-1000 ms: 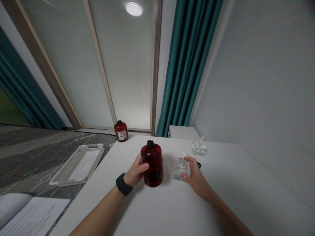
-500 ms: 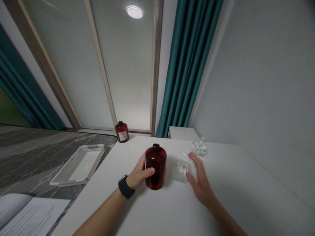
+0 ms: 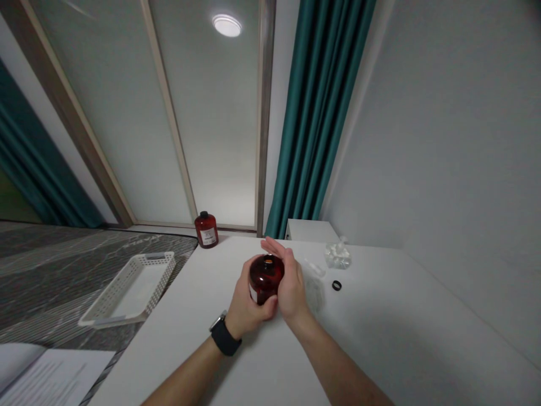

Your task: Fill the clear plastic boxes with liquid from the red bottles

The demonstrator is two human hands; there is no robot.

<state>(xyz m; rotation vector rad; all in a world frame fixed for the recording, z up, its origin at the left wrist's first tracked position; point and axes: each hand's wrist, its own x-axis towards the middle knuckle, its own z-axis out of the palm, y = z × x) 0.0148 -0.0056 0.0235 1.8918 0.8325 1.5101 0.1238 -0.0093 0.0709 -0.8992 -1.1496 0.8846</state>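
1. Handling under way and, by my reading, unfinished: the glossy, dark-red, rounded bottle (image 3: 265,279) is between both hands, over the smooth white tabletop (image 3: 270,372), short of the surface's far edge.
2. Done: the bottle's neck shows no cap. Not done: the small black ring (image 3: 336,288) lies loose on the surface, right of the bottle. Cannot tell whether it fits there.
3. A clear plastic box (image 3: 315,294), partly hidden, sits beside the right wrist; a thin whitish strip (image 3: 315,267) lies past it. A crinkled clear plastic bundle (image 3: 337,256) rests by the far edge.
4. A second dark-red bottle (image 3: 206,231), black-capped and white-labelled, stands upright at the surface's far left corner.
5. Left hand (image 3: 248,307): wrapped round the bottle's left side, thumb across the near face; firm grip, I judge.
6. Right hand (image 3: 293,287): palm along the right side, fingers stretched past the neck. Cannot tell whether it grips or merely steadies.
7. Forearms converge from the near side. Base contact with the surface: hidden.
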